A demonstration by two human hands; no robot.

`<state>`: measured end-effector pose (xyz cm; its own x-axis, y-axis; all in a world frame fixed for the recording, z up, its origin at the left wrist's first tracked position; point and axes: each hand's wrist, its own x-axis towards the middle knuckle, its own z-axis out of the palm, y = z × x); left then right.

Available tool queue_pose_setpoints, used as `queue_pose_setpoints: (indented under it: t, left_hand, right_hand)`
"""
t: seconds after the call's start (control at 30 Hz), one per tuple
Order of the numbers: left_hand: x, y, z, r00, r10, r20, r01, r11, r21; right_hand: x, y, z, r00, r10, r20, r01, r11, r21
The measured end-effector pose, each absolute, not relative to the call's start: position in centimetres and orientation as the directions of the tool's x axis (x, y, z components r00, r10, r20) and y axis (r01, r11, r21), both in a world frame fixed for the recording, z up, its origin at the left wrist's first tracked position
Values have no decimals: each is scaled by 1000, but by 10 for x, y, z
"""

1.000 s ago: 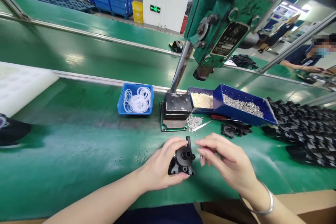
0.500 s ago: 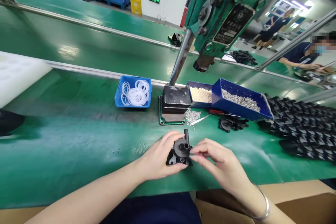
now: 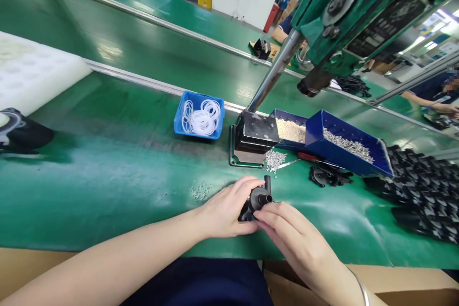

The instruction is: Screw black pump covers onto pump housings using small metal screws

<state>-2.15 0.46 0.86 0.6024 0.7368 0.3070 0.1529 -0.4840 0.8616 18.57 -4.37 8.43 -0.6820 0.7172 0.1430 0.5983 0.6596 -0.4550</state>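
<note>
My left hand point(image 3: 227, 210) is wrapped around a black plastic pump housing point(image 3: 257, 197) with a round cap and a short pipe stub. It holds the part at the bench's front, just in front of the press base. At the part's near side, my right hand point(image 3: 292, 229) has its fingertips pinched together against it; whatever they hold, if anything, is hidden. Small metal nuts point(image 3: 275, 158) lie in a heap beyond the part, with tweezers point(image 3: 287, 164) beside them.
A green press head point(image 3: 358, 14) overhangs its black base block point(image 3: 256, 131). Left of it sits a blue bin of white rings point(image 3: 202, 119). Blue bins of screws point(image 3: 349, 146) and beige pieces point(image 3: 291, 130) stand right. Rows of black parts point(image 3: 423, 191) fill the right end.
The right fingertips have moved from the housing's right side to its lower front. The camera view has shifted, and a co-worker's arm now shows behind the press.
</note>
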Motion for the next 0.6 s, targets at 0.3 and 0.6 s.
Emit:
queue_pose_setpoints:
  t: [0.3,0.6]
  left_hand:
    - [-21,4,9,591,743,314,138,-477,868]
    - [-20,4,10,591,742,317,157,-490,857]
  right_hand:
    - [187,-47,85,-605,754,255,633,650,-421]
    - [188,-56,66,-565,765,308,627,641,-443]
